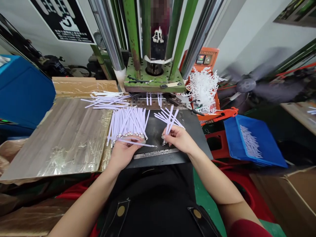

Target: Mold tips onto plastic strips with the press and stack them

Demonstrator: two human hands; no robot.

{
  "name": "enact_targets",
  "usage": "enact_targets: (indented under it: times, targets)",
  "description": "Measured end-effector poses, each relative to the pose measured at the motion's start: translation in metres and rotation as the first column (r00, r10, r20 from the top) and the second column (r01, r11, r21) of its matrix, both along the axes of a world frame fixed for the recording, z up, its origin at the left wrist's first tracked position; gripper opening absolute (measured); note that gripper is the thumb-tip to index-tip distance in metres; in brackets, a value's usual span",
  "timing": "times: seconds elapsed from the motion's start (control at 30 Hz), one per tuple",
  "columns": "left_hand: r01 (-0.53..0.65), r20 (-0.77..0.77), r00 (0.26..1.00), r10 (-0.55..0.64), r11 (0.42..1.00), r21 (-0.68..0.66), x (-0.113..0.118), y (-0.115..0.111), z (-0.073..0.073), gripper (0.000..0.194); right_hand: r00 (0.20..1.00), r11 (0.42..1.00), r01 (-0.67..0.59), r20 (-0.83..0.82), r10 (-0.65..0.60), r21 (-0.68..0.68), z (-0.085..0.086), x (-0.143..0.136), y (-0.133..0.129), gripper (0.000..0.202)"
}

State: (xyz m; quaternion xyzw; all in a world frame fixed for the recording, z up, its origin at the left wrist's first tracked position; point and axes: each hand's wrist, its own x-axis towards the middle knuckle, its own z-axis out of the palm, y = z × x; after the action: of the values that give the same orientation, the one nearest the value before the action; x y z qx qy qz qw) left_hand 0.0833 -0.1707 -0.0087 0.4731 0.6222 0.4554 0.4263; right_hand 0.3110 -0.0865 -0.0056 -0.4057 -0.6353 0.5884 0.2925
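Observation:
My left hand point(124, 152) is closed round a thin lilac strip point(140, 143) with a small metal end pointing right. Just behind that hand lies a dense pile of similar lilac strips point(129, 120), metal ends toward me. My right hand point(179, 137) pinches a few lilac strips point(170, 120) near their metal ends, fanned upward. More loose strips point(160, 116) lie beside it. In front of both hands, a slotted metal bar point(155, 153) rests along the dark worktop point(158, 162). Further back, several strips point(148, 98) stick out of the tooling under the press.
A green press point(154, 84) with steel columns stands behind. An orange machine point(209, 54) with a heap of white scraps point(204, 89) is at the right, near a spinning fan point(245, 85). A blue bin point(269, 144) holds strips. A taped board point(66, 131) lies left.

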Motion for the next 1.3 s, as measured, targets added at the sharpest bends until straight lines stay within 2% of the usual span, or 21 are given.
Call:
enact_targets:
  times: [0.13, 0.27, 0.33, 0.4, 0.43, 0.47, 0.53, 0.57, 0.6, 0.67, 0.73, 0.83, 0.87, 0.93, 1.0, 1.03, 1.07, 1.13, 1.2, 1.23, 1.3]
  targets:
    - [0.035, 0.060, 0.998, -0.023, 0.979, -0.202, -0.006, 0.006, -0.001, 0.040, 0.988, 0.987, 0.067, 0.131, -0.087, 0.146, -0.008, 0.011, -0.005, 0.016]
    - [0.053, 0.171, 0.985, -0.011, 0.969, -0.241, -0.008, 0.019, 0.004, 0.055, 0.996, 0.992, 0.076, 0.033, -0.080, 0.101, 0.005, 0.022, -0.027, 0.020]
    - [0.047, 0.114, 0.993, -0.025, 0.980, -0.192, -0.010, 0.028, 0.010, 0.050, 0.997, 0.984, 0.053, 0.045, -0.062, 0.170, 0.012, 0.023, -0.040, 0.016]
    - [0.032, -0.130, 0.990, -0.051, 0.989, -0.144, -0.014, 0.037, 0.019, 0.036, 0.995, 0.958, 0.014, 0.095, -0.043, 0.288, 0.015, 0.022, -0.048, 0.012]
    - [0.026, -0.326, 0.943, -0.066, 0.992, -0.124, -0.016, 0.043, 0.025, 0.028, 0.992, 0.941, 0.000, 0.119, -0.043, 0.340, 0.015, 0.020, -0.051, 0.012]
    - [0.026, -0.534, 0.842, -0.084, 0.993, -0.115, -0.017, 0.047, 0.032, 0.022, 0.989, 0.925, -0.008, 0.138, -0.048, 0.380, 0.014, 0.019, -0.052, 0.013]
    - [0.028, -0.831, 0.536, -0.146, 0.987, -0.156, -0.018, 0.054, 0.047, 0.018, 0.985, 0.900, -0.022, 0.163, -0.055, 0.436, 0.012, 0.016, -0.054, 0.014]
    - [0.027, -0.893, 0.405, -0.196, 0.979, -0.203, -0.019, 0.055, 0.054, 0.017, 0.983, 0.884, -0.030, 0.175, -0.059, 0.466, 0.010, 0.015, -0.054, 0.014]
    - [0.029, -0.915, 0.316, -0.250, 0.967, -0.255, -0.019, 0.055, 0.062, 0.017, 0.981, 0.862, -0.038, 0.185, -0.065, 0.505, 0.009, 0.014, -0.054, 0.015]
    - [0.040, -0.919, 0.247, -0.308, 0.951, -0.308, -0.023, 0.049, 0.073, 0.018, 0.978, 0.805, -0.049, 0.192, -0.081, 0.592, 0.008, 0.014, -0.056, 0.016]
    - [0.024, -0.931, 0.301, -0.206, 0.978, -0.209, -0.032, 0.041, 0.080, 0.019, 0.980, 0.752, -0.056, 0.182, -0.086, 0.657, 0.008, 0.015, -0.058, 0.015]
    - [-0.152, -0.816, 0.555, 0.158, 0.984, 0.087, -0.055, 0.035, 0.082, 0.024, 0.980, 0.710, -0.104, 0.193, -0.045, 0.696, 0.006, 0.016, -0.063, 0.016]
    - [-0.226, -0.730, 0.623, 0.280, 0.958, 0.175, -0.064, 0.035, 0.081, 0.027, 0.978, 0.694, -0.128, 0.205, -0.029, 0.709, 0.005, 0.016, -0.065, 0.017]
    - [-0.328, -0.541, 0.691, 0.479, 0.875, 0.356, -0.075, 0.039, 0.080, 0.028, 0.972, 0.656, -0.170, 0.235, -0.012, 0.735, 0.002, 0.015, -0.069, 0.019]
    - [-0.340, -0.366, 0.739, 0.566, 0.782, 0.522, -0.074, 0.039, 0.078, 0.028, 0.966, 0.629, -0.194, 0.258, -0.011, 0.753, 0.001, 0.015, -0.072, 0.021]
    - [-0.293, -0.318, 0.787, 0.528, 0.774, 0.561, -0.068, 0.037, 0.076, 0.026, 0.964, 0.626, -0.204, 0.265, -0.004, 0.753, 0.001, 0.016, -0.073, 0.021]
    - [-0.200, -0.307, 0.849, 0.429, 0.800, 0.565, -0.057, 0.032, 0.072, 0.021, 0.963, 0.634, -0.214, 0.269, 0.010, 0.743, 0.002, 0.017, -0.073, 0.020]
    - [0.119, -0.389, 0.917, 0.092, 0.865, 0.487, -0.031, 0.018, 0.060, 0.007, 0.967, 0.679, -0.203, 0.254, 0.024, 0.706, 0.006, 0.022, -0.072, 0.020]
    - [0.431, -0.494, 0.843, -0.211, 0.814, 0.389, -0.006, 0.001, 0.040, 0.009, 0.978, 0.742, -0.118, 0.207, -0.029, 0.659, 0.011, 0.029, -0.069, 0.018]
    - [0.519, -0.520, 0.801, -0.296, 0.776, 0.358, 0.004, -0.005, 0.030, 0.011, 0.982, 0.767, -0.055, 0.175, -0.075, 0.639, 0.014, 0.032, -0.067, 0.016]
    - [0.576, -0.533, 0.766, -0.358, 0.749, 0.326, 0.016, -0.015, 0.011, 0.012, 0.984, 0.785, 0.052, 0.101, -0.145, 0.618, 0.015, 0.036, -0.064, 0.014]
